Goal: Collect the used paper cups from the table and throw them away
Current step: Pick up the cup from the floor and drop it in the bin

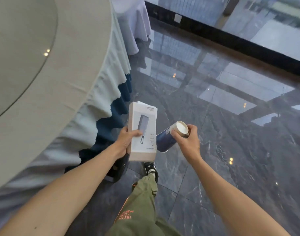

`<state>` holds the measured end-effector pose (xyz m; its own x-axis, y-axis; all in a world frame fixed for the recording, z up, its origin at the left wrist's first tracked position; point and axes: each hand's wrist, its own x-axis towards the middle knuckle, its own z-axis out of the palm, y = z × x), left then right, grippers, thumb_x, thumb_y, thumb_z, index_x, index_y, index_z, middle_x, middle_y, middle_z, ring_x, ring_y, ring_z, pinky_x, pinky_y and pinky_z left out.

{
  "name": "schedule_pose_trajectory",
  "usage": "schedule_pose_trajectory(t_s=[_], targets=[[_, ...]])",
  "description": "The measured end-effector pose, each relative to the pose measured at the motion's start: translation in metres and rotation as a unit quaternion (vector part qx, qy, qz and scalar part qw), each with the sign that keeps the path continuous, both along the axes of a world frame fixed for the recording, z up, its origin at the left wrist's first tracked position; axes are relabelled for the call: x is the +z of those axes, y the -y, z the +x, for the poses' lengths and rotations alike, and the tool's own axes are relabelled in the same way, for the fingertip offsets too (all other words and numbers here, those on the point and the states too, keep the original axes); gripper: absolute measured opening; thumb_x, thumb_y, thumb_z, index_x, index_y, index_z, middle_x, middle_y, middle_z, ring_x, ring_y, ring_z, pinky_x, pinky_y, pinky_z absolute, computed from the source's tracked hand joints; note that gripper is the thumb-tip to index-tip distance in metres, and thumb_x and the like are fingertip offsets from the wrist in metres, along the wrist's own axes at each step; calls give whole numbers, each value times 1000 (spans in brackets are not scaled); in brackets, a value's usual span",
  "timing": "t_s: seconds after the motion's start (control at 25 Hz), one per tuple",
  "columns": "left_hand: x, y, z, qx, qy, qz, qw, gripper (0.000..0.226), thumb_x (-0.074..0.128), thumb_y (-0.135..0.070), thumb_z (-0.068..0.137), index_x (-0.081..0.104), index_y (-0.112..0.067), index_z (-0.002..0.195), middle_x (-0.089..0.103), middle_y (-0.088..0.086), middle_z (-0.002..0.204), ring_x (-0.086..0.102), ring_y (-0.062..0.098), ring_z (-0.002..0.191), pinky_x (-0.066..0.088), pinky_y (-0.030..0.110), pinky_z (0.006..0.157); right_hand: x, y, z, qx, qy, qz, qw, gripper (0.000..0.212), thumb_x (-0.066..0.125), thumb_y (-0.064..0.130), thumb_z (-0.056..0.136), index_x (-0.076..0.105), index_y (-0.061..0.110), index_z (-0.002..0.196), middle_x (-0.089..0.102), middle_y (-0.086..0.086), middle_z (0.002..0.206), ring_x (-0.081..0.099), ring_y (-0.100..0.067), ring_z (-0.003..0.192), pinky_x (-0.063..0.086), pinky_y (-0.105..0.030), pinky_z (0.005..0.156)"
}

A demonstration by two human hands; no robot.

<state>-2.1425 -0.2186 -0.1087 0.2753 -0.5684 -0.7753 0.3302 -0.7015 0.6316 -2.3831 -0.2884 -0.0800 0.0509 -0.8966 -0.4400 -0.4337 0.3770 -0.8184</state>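
Observation:
My right hand (188,141) grips a dark blue paper cup (166,140) by its white bottom end, with the cup tipped on its side and its mouth pointing down and left. It may be a stack of cups; I cannot tell. My left hand (124,142) holds a white flat product box (143,126) with a picture of a power bank on it, thumb across its front. Both hands are out over the dark floor, just right of the round table (49,86).
The round table with a grey cloth, pale skirt and a glass turntable (18,53) fills the left side. Glossy dark marble floor (231,133) stretches to the right, up to a black window base (231,40). My leg in green trousers and a black shoe (151,169) are below.

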Motion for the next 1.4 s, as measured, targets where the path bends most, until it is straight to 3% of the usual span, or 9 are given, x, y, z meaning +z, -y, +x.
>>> schedule_pose_trajectory(t_s=[0.24, 0.44, 0.64, 0.8, 1.0, 1.08, 1.16, 1.28, 1.4], targets=[[18, -152, 2, 54, 10, 39, 998, 72, 87, -22, 73, 50, -8, 133, 70, 16, 122, 70, 33, 109, 59, 49, 90, 6, -101, 10, -32, 74, 33, 996, 48, 79, 31, 82, 52, 33, 122, 62, 9, 111, 63, -11, 102, 55, -37, 89], [24, -249, 13, 65, 27, 67, 995, 59, 83, -12, 84, 47, -8, 130, 67, 8, 113, 68, 23, 99, 53, 33, 72, -7, -170, 32, -72, 67, 102, 990, 54, 80, 34, 79, 47, 19, 119, 63, -2, 112, 64, -16, 100, 52, -33, 78], [-3, -311, 56, 110, 42, 109, 987, 60, 82, -13, 84, 46, -10, 131, 65, 9, 116, 66, 22, 99, 50, 34, 70, -52, -198, 86, -70, 50, 128, 988, 44, 77, 40, 80, 54, 24, 115, 69, -3, 110, 68, -18, 99, 53, -32, 76], [-28, -340, 95, 114, 30, 136, 984, 58, 82, -13, 86, 46, -9, 131, 66, 9, 115, 66, 23, 98, 49, 35, 68, -97, -206, 137, -72, 35, 151, 985, 41, 76, 36, 85, 54, 27, 119, 68, -1, 113, 68, -18, 102, 52, -32, 83], [-73, -348, 154, 87, 13, 141, 986, 62, 85, -16, 83, 46, -16, 131, 66, 8, 119, 67, 24, 107, 53, 37, 76, -164, -203, 211, -64, -11, 175, 982, 50, 76, 41, 85, 51, 19, 123, 66, -1, 116, 65, -17, 100, 50, -29, 74], [-86, -344, 169, 68, 9, 140, 988, 63, 86, -18, 82, 46, -18, 131, 67, 6, 120, 67, 24, 108, 54, 38, 80, -191, -199, 230, -45, -39, 184, 981, 52, 77, 44, 84, 50, 20, 121, 66, -1, 118, 64, -19, 101, 54, -36, 85], [-100, -338, 180, 47, 6, 139, 989, 73, 91, -24, 74, 47, -21, 132, 67, 5, 121, 68, 24, 111, 56, 41, 87, -209, -194, 247, -35, -62, 193, 979, 56, 78, 47, 82, 49, 19, 121, 64, 0, 120, 61, -19, 101, 53, -42, 92], [-112, -328, 192, 32, 6, 132, 991, 89, 91, -36, 57, 49, -22, 134, 69, 4, 123, 69, 24, 113, 57, 45, 94, -226, -192, 258, -15, -91, 199, 976, 61, 72, 45, 90, 46, 11, 134, 54, 1, 120, 52, -19, 101, 45, -37, 89], [-115, -316, 192, 32, -10, 131, 991, 89, 90, -35, 56, 51, -19, 134, 69, 5, 124, 69, 24, 112, 56, 39, 86, -235, -199, 250, 10, -119, 216, 969, 58, 64, 54, 89, 61, 8, 123, 68, -5, 118, 64, -24, 102, 53, -44, 96]])
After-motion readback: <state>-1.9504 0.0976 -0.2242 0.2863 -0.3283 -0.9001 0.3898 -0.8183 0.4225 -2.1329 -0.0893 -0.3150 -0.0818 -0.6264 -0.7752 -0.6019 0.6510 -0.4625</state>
